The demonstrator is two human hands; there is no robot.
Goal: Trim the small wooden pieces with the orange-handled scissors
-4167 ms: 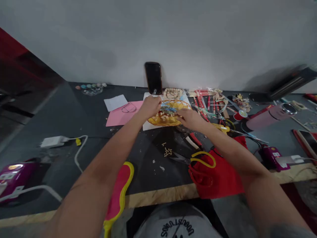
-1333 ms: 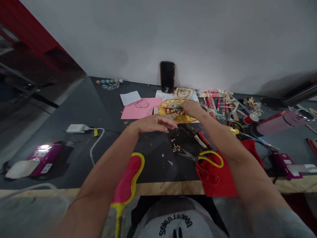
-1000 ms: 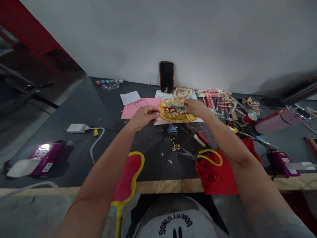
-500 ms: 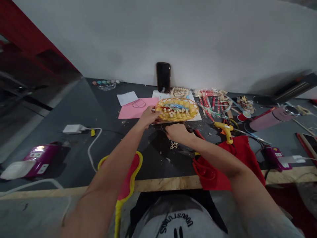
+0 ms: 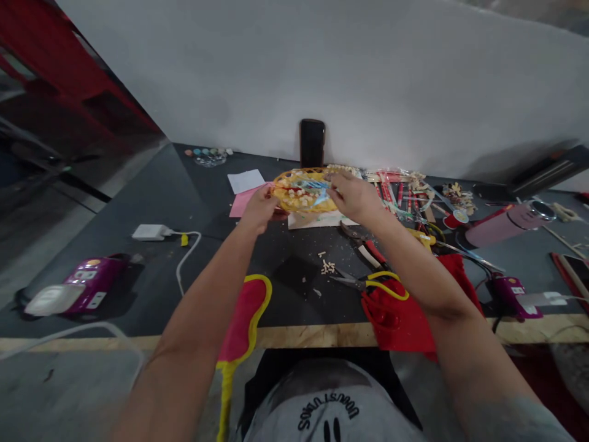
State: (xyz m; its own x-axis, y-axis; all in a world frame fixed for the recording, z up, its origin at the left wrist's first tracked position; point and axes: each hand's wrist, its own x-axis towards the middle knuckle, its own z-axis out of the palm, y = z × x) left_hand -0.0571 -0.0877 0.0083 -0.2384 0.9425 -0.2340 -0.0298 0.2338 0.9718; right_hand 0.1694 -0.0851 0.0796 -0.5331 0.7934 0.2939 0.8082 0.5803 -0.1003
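A yellow woven basket (image 5: pixel 299 207) is held between my hands over the back of the table. It contains small pale wooden pieces (image 5: pixel 304 199) and a blue, shiny plastic-wrapped item (image 5: pixel 315 184). My left hand (image 5: pixel 260 210) has its fingers closed on the left rim. At the opposite end, my right hand (image 5: pixel 354 195) closes over the right rim, close to the blue item; its fingertips are partly hidden. Beneath the hands are pliers (image 5: pixel 368 248) with red grips, yellow-handled scissors (image 5: pixel 368 283) and a few cut wooden bits (image 5: pixel 328 267).
A dark phone (image 5: pixel 312 142) leans on the wall behind the basket. At the right are a yellow glue gun (image 5: pixel 424 238), red cloth (image 5: pixel 405 325), a pink bottle (image 5: pixel 499 230) and craft sticks (image 5: pixel 391 190). Purple power strips (image 5: pixel 94 282) and white cables lie left; a pink-yellow paddle shape (image 5: pixel 239 319) overhangs the front edge.
The basket has shifted left and appears raised off the papers. My right hand has moved from the tabletop up to the basket's right end, uncovering the pliers and scissors.
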